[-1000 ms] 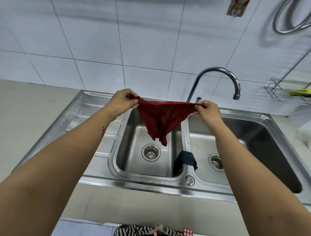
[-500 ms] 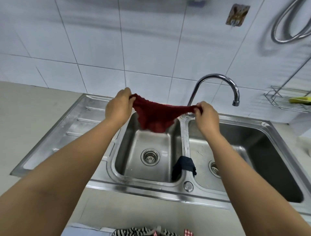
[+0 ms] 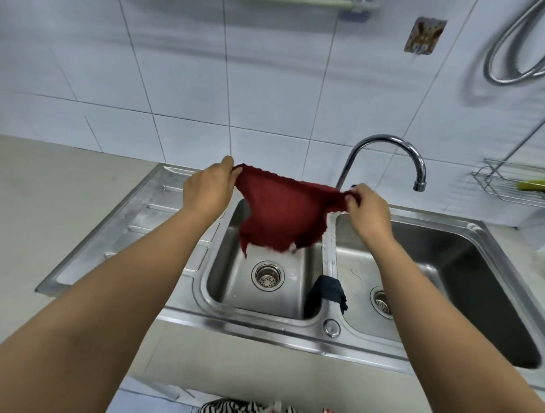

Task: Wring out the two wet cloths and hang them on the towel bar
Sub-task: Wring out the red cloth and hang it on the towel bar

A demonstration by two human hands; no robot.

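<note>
Two hands are holding one red cloth (image 3: 280, 212) spread out above the sink (image 3: 188, 297). The left hand (image 3: 206, 191) is gripping the cloth's upper left corner with curled fingers, and the right hand (image 3: 367, 209) is pinching the opposite corner between thumb and fingertips. Between them the top edge is sagging a little, and the rest is hanging down in a loose, ragged-edged flap over the left basin, beside the tap (image 3: 386, 156).

The cloth is looking soft and limp, folding wherever it is not being pulled tight. Being wet, it is probably heavier than it looks and a bit slippery, so a firm hold at the two top corners seems the right place to be keeping it; letting go of either corner would likely send it swinging down into the basin.

A second, dark cloth (image 3: 327, 291) is lying draped over the divider between the two basins, nearer the front, touched by neither hand. It is looking just as limp, and bunching it in both fists should suit wringing it.

At the very top of the view a pale bar (image 3: 295, 3) is showing on the tiled wall (image 3: 177, 73); I cannot tell for certain that it is the towel bar. Neither cloth is hanging on it.
</note>
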